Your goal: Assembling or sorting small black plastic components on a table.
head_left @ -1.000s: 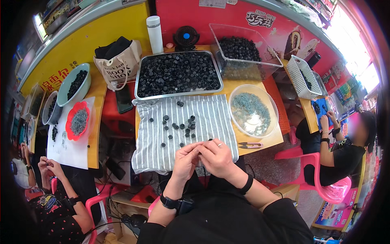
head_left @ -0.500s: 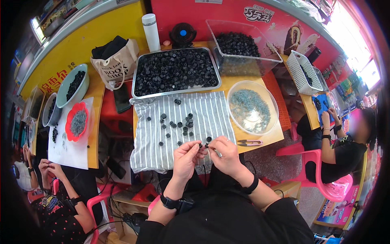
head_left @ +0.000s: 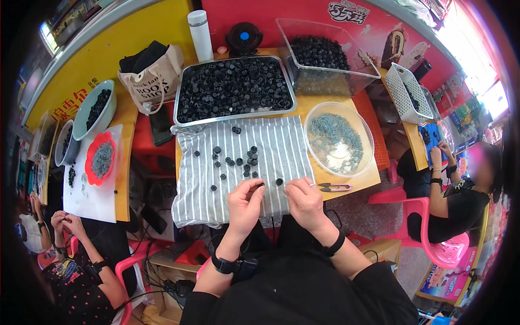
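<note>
Near the front edge of a grey and white striped cloth (head_left: pixel 197 208), my left hand (head_left: pixel 245 208) is closed in a pinch. A bit of a small black round part (head_left: pixel 262 185) shows between its thumb and fingertips. My right hand (head_left: pixel 305 201) is a little way to the right, thumb and fingers pressed together; what they hold, if anything, is hidden. Between the hands, just beyond the fingertips, a black cap-like piece (head_left: pixel 279 182) lies on the cloth. Several more small black round parts (head_left: pixel 239 161) are scattered over the cloth's middle.
Behind the cloth stands a metal tray (head_left: pixel 181 120) heaped with black parts, beside a clear bin (head_left: pixel 319 76). A round clear tub (head_left: pixel 370 157) holds grey-blue bits, with thread snips (head_left: pixel 336 187) near it. Co-workers sit left and right; a red bowl (head_left: pixel 90 157) is leftward.
My hands have drawn apart: the fingertips were nearly meeting over a small black part, and a gap separates them now. The left still pinches its part. The view has shifted slightly.
</note>
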A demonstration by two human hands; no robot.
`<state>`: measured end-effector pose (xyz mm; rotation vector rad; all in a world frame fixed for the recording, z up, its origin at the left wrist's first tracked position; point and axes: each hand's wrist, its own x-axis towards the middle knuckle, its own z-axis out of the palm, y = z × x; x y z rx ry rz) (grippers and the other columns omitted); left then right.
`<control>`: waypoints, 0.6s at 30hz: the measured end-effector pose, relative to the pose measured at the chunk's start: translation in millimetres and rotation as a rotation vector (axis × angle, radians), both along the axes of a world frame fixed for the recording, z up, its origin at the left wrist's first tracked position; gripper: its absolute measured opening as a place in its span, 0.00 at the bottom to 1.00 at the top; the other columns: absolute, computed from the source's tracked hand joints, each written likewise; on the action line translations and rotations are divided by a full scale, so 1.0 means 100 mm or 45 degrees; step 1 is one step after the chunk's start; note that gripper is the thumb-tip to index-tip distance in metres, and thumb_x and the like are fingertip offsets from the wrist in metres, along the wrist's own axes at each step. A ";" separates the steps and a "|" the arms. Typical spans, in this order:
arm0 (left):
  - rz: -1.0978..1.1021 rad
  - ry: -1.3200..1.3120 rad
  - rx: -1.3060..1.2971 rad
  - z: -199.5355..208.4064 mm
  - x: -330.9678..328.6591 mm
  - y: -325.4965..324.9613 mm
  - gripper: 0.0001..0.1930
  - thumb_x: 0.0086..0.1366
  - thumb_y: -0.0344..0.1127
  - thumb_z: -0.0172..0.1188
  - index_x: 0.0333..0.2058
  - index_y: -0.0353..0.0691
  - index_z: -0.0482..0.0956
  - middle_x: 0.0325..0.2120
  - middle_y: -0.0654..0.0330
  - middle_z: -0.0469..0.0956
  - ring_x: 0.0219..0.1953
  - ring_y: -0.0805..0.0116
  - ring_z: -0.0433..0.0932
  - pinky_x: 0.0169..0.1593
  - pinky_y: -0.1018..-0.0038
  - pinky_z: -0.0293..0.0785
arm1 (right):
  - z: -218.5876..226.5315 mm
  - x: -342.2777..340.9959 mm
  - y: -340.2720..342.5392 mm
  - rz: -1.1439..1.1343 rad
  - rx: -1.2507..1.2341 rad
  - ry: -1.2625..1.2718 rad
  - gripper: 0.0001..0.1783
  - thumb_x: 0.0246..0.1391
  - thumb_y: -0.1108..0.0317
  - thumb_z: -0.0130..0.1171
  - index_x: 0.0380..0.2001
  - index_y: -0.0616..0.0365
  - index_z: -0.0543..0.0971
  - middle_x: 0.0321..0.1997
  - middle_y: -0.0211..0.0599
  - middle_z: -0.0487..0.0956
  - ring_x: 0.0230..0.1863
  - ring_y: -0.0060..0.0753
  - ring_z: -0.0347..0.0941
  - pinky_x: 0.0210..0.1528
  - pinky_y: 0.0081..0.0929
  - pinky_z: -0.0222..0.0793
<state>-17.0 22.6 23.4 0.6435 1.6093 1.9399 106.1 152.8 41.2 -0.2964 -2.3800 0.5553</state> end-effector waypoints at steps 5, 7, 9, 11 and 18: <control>0.184 1.089 -0.202 0.02 -0.06 0.09 0.10 0.54 0.19 0.61 0.37 0.30 0.79 0.34 0.52 0.78 0.35 0.56 0.76 0.40 0.64 0.73 | -0.06 0.10 -0.01 0.026 0.086 -0.107 0.10 0.37 0.84 0.59 0.27 0.62 0.77 0.34 0.41 0.76 0.34 0.46 0.73 0.36 0.37 0.69; 0.187 1.158 -0.290 0.00 -0.01 0.13 0.09 0.53 0.18 0.59 0.35 0.31 0.79 0.37 0.49 0.77 0.41 0.48 0.73 0.44 0.60 0.72 | -0.05 0.11 0.01 0.051 0.083 -0.103 0.10 0.38 0.84 0.59 0.28 0.62 0.77 0.35 0.41 0.76 0.34 0.47 0.72 0.36 0.38 0.69; 0.187 1.158 -0.282 -0.03 0.00 0.12 0.09 0.54 0.19 0.60 0.35 0.31 0.79 0.38 0.49 0.76 0.41 0.48 0.73 0.45 0.61 0.72 | 0.03 0.11 0.06 -0.062 -0.036 0.139 0.08 0.42 0.83 0.58 0.29 0.63 0.77 0.34 0.43 0.76 0.34 0.50 0.73 0.36 0.38 0.69; 0.222 1.165 -0.267 -0.05 -0.03 0.09 0.09 0.53 0.19 0.60 0.35 0.31 0.79 0.38 0.49 0.77 0.41 0.49 0.73 0.45 0.61 0.72 | 0.19 0.15 0.30 -0.153 -0.107 0.140 0.07 0.43 0.82 0.58 0.30 0.64 0.77 0.33 0.44 0.76 0.34 0.50 0.73 0.37 0.38 0.70; 0.239 1.160 -0.239 -0.04 -0.02 0.09 0.09 0.53 0.19 0.60 0.35 0.30 0.79 0.38 0.49 0.77 0.40 0.50 0.74 0.43 0.62 0.72 | 0.26 0.29 1.37 -0.319 -0.240 -0.410 0.08 0.39 0.77 0.64 0.28 0.65 0.80 0.26 0.45 0.79 0.28 0.40 0.76 0.33 0.32 0.71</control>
